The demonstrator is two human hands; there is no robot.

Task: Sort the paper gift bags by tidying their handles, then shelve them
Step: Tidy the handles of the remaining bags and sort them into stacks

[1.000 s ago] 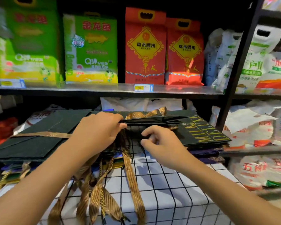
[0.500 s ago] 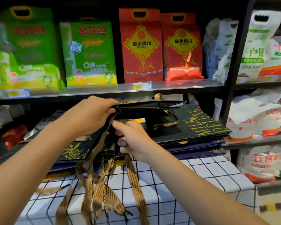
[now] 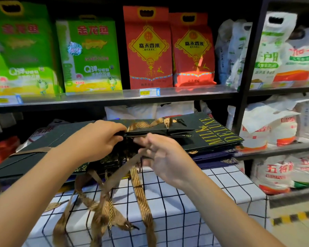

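Observation:
A dark green paper gift bag (image 3: 168, 131) is held flat above a stack of similar bags, the top one printed "MILK DELUXE" (image 3: 219, 131). My left hand (image 3: 95, 139) grips the bag's open top edge. My right hand (image 3: 164, 155) pinches a brown-gold ribbon handle (image 3: 125, 170) just under that edge. Another ribbon (image 3: 150, 123) lies folded on top of the bag. Several ribbon handles (image 3: 103, 207) dangle from the stacked bags over the table front. A second flat pile of dark bags (image 3: 30, 152) lies to the left.
The bags rest on a table with a white black-grid cloth (image 3: 185, 202). Behind is a black shelf (image 3: 114, 98) with green and red rice bags (image 3: 146, 49) above, and white sacks (image 3: 275, 132) at right behind a black post (image 3: 246, 68).
The held bag has come down slightly and my right hand has drawn back to the right, pulling a ribbon handle taut. A ribbon now lies on the bag's top.

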